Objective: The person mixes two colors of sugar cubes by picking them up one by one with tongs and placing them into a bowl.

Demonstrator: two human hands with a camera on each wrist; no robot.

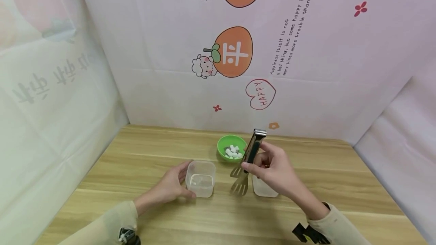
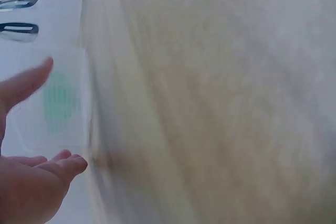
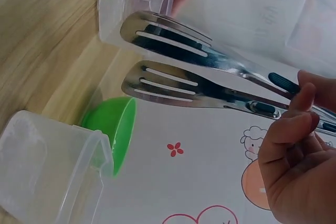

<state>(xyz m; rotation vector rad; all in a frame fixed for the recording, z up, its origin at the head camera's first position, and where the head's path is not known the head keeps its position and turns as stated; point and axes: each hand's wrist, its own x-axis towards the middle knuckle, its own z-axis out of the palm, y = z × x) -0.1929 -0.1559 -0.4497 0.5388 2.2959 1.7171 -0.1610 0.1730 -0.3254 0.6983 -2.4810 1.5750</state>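
Observation:
My left hand holds a clear plastic container at its left side, thumb toward the front and fingers toward the back. In the right wrist view this container stands upright on the table. My right hand grips metal tongs with dark grip pads, thumb on one side and fingers on the other. The slotted tong ends point down, spread apart, with nothing between them. Behind them sits a green bowl with several small white pieces. A second clear container is partly hidden beneath my right hand.
The wood-grain table meets a printed white cloth backdrop along its far edge. White cloth also hangs at the left and right sides. Bands with dark devices sit at both wrists.

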